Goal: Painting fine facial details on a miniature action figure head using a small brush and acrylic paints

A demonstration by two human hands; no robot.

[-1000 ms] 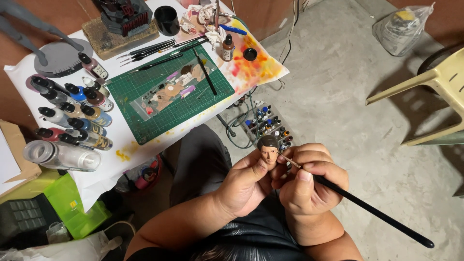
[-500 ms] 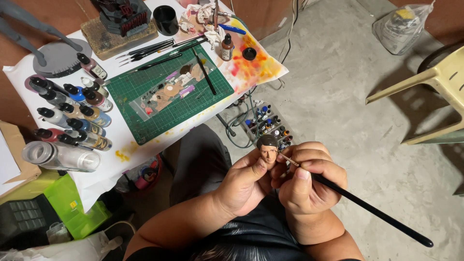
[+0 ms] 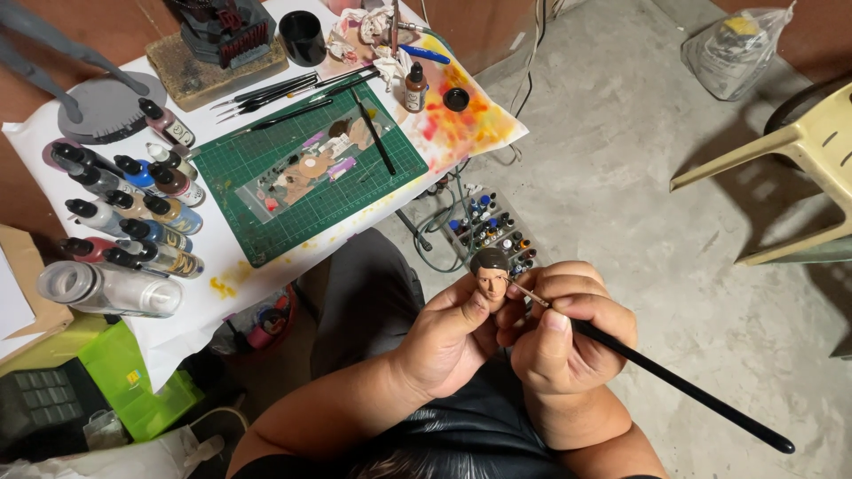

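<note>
My left hand (image 3: 448,337) pinches a small painted figure head (image 3: 490,271) with dark hair, held upright in front of me over my lap. My right hand (image 3: 568,324) grips a long black paintbrush (image 3: 674,383), whose fine tip touches the side of the figure head. The brush handle runs down to the right past my wrist. The two hands press against each other, fingers curled.
A table covered in white paper (image 3: 266,275) holds a green cutting mat (image 3: 306,168) smeared with paint, several paint bottles (image 3: 133,208), spare brushes (image 3: 266,93) and a black cup (image 3: 302,35). A rack of small paint pots (image 3: 493,232) sits on the concrete floor. A plastic chair (image 3: 799,151) stands at right.
</note>
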